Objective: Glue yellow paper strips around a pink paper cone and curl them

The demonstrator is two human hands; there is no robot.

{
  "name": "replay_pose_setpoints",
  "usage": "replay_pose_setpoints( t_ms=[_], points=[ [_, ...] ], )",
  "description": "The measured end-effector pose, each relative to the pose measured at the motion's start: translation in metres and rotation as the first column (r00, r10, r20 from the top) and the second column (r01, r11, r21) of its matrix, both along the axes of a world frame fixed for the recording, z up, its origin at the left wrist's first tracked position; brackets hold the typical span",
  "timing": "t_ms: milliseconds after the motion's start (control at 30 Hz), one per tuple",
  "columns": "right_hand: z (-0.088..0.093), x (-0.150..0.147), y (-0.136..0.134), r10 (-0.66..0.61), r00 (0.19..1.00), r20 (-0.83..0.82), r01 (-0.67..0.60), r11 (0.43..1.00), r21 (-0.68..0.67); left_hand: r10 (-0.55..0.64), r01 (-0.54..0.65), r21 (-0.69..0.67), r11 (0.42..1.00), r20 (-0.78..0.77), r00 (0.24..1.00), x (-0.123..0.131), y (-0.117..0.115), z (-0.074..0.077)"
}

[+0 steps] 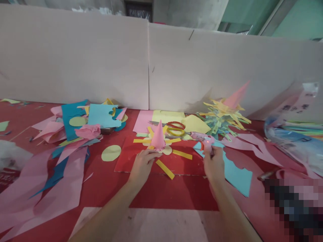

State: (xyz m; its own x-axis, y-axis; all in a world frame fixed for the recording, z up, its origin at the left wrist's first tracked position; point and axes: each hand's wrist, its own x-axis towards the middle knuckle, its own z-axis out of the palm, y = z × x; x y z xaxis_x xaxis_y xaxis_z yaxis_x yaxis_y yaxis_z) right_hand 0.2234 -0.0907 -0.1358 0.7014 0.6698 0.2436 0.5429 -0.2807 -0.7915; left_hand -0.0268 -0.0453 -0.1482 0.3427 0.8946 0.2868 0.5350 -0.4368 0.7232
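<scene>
A pink paper cone [159,137] stands upright at the middle of a cream petal-shaped paper base [167,150]. Yellow paper strips [179,141] stick out around it. My left hand [144,164] is closed at the near left edge of this paper flower, its fingertips pinching there; the exact contact is partly hidden. In my right hand [214,163] is a pink glue gun [207,141], a small light glowing on its body and its nozzle pointing left toward the flower. Two loose yellow strips lie nearby, one a short yellow strip [165,169] in front of the flower.
A red board [128,158] lies under the work. Behind it are scissors [176,127] and paper sheets. A finished-looking layered cone piece [222,112] stands back right, by a plastic bag [297,121]. Blue paper [237,174] and pink scraps [63,178] flank the board. White panels [75,57] rise behind.
</scene>
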Motion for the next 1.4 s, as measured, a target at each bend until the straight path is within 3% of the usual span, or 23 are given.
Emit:
replay_pose_setpoints(
  t_ms=[367,600,833,1000,1400],
  points=[
    [0.010,-0.025,0.000,0.026,0.996,-0.090,-0.042,0.981,-0.188,0.151,-0.144,0.122,0.982,-0.057,0.987,-0.007,-0.008,-0.002],
    [0.002,-0.023,-0.001,0.050,0.998,0.038,-0.039,0.968,-0.248,0.227,-0.225,0.112,0.968,0.003,0.974,-0.008,-0.006,-0.004],
    [0.002,-0.036,-0.006,0.171,0.979,0.110,-0.124,0.931,-0.342,0.296,-0.290,0.070,0.955,-0.123,0.947,-0.012,-0.004,0.003],
    [0.004,-0.043,-0.005,0.259,0.948,0.184,-0.167,0.900,-0.404,0.305,-0.300,0.057,0.952,-0.165,0.938,-0.011,-0.003,0.004],
    [0.003,-0.059,-0.003,0.295,0.917,0.270,-0.169,0.898,-0.406,0.238,-0.225,0.098,0.969,-0.157,0.958,-0.007,0.000,-0.005]
  ],
)
